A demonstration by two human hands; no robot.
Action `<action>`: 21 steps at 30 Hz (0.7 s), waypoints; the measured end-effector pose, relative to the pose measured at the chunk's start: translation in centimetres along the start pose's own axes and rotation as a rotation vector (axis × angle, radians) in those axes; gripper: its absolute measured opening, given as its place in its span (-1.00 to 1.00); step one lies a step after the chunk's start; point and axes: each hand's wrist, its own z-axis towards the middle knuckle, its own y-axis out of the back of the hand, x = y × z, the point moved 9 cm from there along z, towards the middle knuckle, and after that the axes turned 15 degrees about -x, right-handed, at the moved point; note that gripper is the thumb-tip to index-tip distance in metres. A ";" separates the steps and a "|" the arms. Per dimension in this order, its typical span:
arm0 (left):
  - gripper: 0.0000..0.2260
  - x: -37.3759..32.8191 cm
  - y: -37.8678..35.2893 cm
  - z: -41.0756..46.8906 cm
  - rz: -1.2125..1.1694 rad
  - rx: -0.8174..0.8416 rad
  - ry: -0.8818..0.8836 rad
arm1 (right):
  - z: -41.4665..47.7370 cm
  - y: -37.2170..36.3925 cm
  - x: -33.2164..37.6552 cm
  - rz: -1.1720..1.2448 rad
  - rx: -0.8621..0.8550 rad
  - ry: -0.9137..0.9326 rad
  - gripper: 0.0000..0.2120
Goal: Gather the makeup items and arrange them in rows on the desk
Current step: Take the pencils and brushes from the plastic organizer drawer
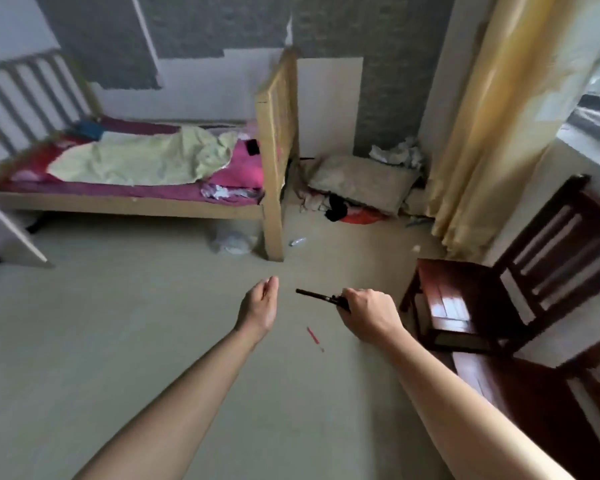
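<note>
Right hand (368,313): fingers curled round the butt end of a slim black makeup stick (314,296). The stick is held clear of the floor, and its free tip points toward 10 o'clock. What kind of item it is cannot be told.

Left hand (258,306): found at 9 o'clock of the stick tip, just beside it but apart. The fingers are relaxed and loosely together, the palm is turned inward, and nothing is held.

A thin red pencil (313,336) is seen lying on the floor (153,323) at 6 o'clock of the black stick, between the two wrists.

Surface: pale beige flooring, plain and matte.

Room:
- At 11 o'clock, a light wooden bed (136,199) with magenta bedding and a crumpled pale yellow sheet (146,157).
- By the bed's near post, at 12 o'clock, a clear plastic bag (232,240).
- At 1 o'clock, a grey cushion (361,181) lies over a heap of clothes against the wall.
- At 2 o'clock, a yellow curtain (482,133) hangs down to the floor.
- At 3 o'clock, a dark red-brown wooden chair (499,299) stands near the right hand.
</note>
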 end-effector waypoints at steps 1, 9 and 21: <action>-0.63 1.0 3.0 2.4 0.009 -0.048 0.010 | 2.3 -1.2 3.7 0.022 0.003 0.051 -0.70; -0.69 12.0 21.5 16.3 0.000 -0.221 0.175 | 14.1 -9.6 29.6 0.169 0.049 0.431 -0.68; -0.91 22.7 37.9 39.1 0.029 -0.471 0.380 | 34.3 -24.5 58.2 0.292 0.146 0.764 -0.70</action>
